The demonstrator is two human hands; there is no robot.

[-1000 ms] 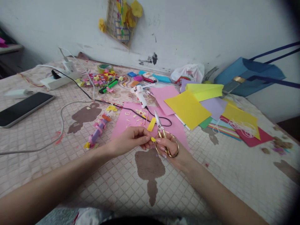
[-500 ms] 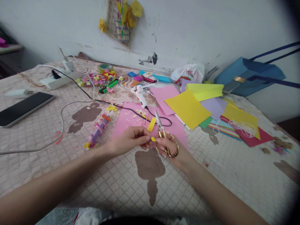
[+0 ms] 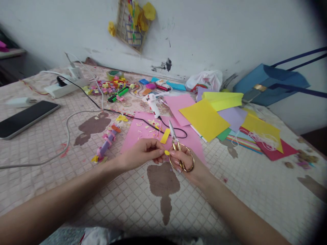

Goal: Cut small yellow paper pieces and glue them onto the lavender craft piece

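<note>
Between the fingertips of both hands is a small yellow piece of paper [image 3: 167, 152]. My left hand [image 3: 144, 152] is closed, thumb and forefinger pinching toward the piece's left side. Gold-handled scissors [image 3: 175, 136] rest in my right hand [image 3: 184, 159], blades pointing away from me and close together; its thumb and finger also touch the yellow piece. Just beyond the hands, a yellow paper strip [image 3: 165, 135] lies on a pink sheet [image 3: 133, 136] among pale paper scraps [image 3: 153, 123]. Left of the sheet lies a purple paper roll with pink, orange and yellow bits [image 3: 105, 147].
Behind the hands lies a white glue gun [image 3: 152, 104], its black cord crossing the sheet. Coloured papers [image 3: 204, 119] spread to the right, with white string [image 3: 263, 139]. A phone [image 3: 28, 119], a power strip [image 3: 65, 87] and small paper flowers [image 3: 109, 85] are to the left. A blue bag [image 3: 273, 83] stands far right.
The view has shifted very slightly. Both hands keep nearly the same position, with the yellow piece and scissors still held.
</note>
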